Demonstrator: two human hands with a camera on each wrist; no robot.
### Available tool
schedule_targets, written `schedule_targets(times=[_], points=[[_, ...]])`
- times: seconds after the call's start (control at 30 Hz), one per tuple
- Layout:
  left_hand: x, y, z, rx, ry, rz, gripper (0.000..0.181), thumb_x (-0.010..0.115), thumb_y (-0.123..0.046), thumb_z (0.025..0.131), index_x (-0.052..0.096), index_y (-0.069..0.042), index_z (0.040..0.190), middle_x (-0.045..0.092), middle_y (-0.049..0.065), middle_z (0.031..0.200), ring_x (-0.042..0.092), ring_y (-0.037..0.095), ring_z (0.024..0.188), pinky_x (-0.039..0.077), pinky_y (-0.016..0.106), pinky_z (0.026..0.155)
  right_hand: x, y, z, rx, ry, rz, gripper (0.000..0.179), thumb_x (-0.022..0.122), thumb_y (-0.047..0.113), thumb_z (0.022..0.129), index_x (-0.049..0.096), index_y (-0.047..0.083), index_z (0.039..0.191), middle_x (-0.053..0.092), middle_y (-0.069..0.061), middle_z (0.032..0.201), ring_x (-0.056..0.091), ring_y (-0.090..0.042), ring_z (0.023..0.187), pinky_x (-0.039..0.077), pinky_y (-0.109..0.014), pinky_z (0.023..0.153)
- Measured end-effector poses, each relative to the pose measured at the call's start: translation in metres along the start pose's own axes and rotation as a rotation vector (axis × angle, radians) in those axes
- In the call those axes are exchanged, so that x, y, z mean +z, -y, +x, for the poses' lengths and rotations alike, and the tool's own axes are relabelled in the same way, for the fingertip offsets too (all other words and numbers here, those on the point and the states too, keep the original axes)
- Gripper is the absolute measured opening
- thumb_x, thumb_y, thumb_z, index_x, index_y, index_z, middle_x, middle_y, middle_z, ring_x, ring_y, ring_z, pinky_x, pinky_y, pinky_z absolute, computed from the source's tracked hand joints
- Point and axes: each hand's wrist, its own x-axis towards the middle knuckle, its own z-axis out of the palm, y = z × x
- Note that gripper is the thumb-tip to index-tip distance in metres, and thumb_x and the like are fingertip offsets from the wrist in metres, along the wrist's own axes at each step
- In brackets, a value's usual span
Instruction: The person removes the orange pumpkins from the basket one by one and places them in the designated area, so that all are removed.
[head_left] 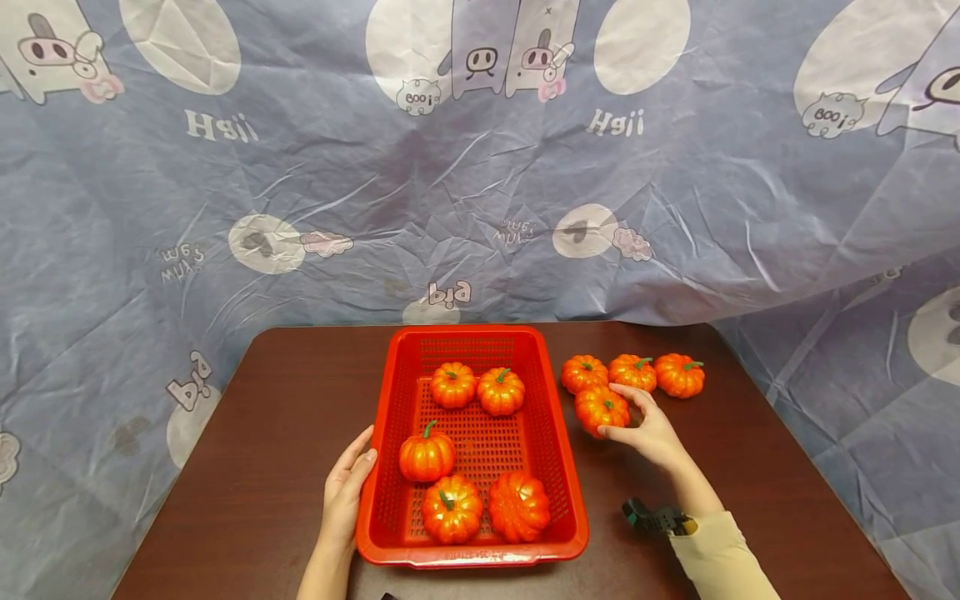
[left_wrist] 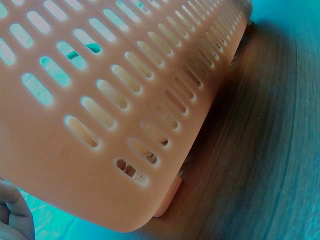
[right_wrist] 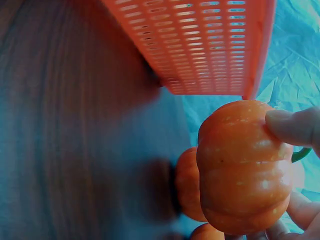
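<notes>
A small orange pumpkin (head_left: pixel 602 410) with a green stem is gripped by my right hand (head_left: pixel 647 427), thumb on one side and fingers on the other. In the right wrist view this pumpkin (right_wrist: pixel 245 167) hangs above the table beside the basket's wall. My left hand (head_left: pixel 347 487) rests against the left side of the red plastic basket (head_left: pixel 469 557), fingers near its rim. Several pumpkins lie inside: two toward the back, one at the left (head_left: pixel 427 457), and two at the front. The left wrist view shows the slotted basket wall (left_wrist: pixel 75 150) close up, with few fingers visible.
Three more pumpkins stand in a row at the table's back right, the outermost (head_left: pixel 679 375) near the corner. A dark wrist strap (head_left: pixel 654 517) is on the right forearm. Behind the brown table (head_left: pixel 255 442) hangs a printed grey-blue cloth (head_left: pixel 480 183).
</notes>
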Motion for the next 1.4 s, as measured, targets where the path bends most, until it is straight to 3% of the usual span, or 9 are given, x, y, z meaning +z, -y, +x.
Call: schedule_targets(times=[0.43,0.8,1.0,1.13,1.23,1.4], points=[[0.000,0.000,0.000,-0.007,-0.002,0.001,0.044,0.043,-0.005,0.099,0.033,0.005,0.141,0.064,0.005,0.097,0.064,0.016,0.085,0.055,0.030,0.072,0.006,-0.023,-0.003,0.057,-0.011,-0.009,0.070,0.077,0.004,0.074,0.043,-0.001,0.136,0.031,-0.019,0.134,0.039,-0.032,0.121,0.034,-0.010,0.088],[-0.001,0.001,0.000,-0.007,-0.002,0.012,0.044,0.043,-0.005,0.099,0.033,0.005,0.141,0.064,0.005,0.098,0.064,0.016,0.085,0.055,0.030,0.071,0.009,-0.029,-0.002,0.094,-0.024,-0.009,0.071,0.079,0.006,0.074,0.044,0.000,0.135,0.030,-0.019,0.135,0.037,-0.032,0.123,0.032,-0.011,0.090],[0.000,0.000,0.000,-0.005,-0.003,0.008,0.044,0.043,-0.005,0.099,0.033,0.005,0.141,0.064,0.004,0.097,0.063,0.015,0.085,0.055,0.030,0.071,0.012,-0.011,-0.006,0.109,-0.025,-0.014,0.070,0.076,0.002,0.075,0.042,-0.004,0.136,0.030,-0.022,0.136,0.034,-0.034,0.126,0.031,-0.021,0.098],[0.000,0.000,0.000,-0.003,0.000,0.003,0.044,0.043,-0.005,0.099,0.033,0.005,0.141,0.064,0.004,0.097,0.063,0.015,0.085,0.054,0.029,0.071,0.012,-0.008,-0.006,0.108,-0.025,-0.025,0.070,0.076,0.003,0.076,0.041,-0.004,0.136,0.030,-0.022,0.136,0.033,-0.036,0.126,0.028,-0.035,0.106],[0.000,0.000,0.000,-0.001,0.007,-0.002,0.044,0.042,-0.005,0.099,0.033,0.005,0.141,0.064,0.004,0.098,0.063,0.015,0.085,0.055,0.030,0.071,0.012,-0.001,-0.007,0.111,-0.019,-0.016,0.070,0.075,0.001,0.075,0.040,-0.007,0.135,0.029,-0.025,0.136,0.032,-0.039,0.127,0.022,-0.053,0.106],[-0.001,0.000,0.000,-0.001,0.011,-0.002,0.044,0.042,-0.005,0.099,0.032,0.005,0.141,0.064,0.005,0.098,0.063,0.015,0.085,0.055,0.030,0.071,0.010,-0.011,-0.004,0.104,-0.014,-0.031,0.073,0.077,0.004,0.075,0.039,-0.005,0.137,0.028,-0.025,0.137,0.030,-0.041,0.128,0.021,-0.055,0.107]])
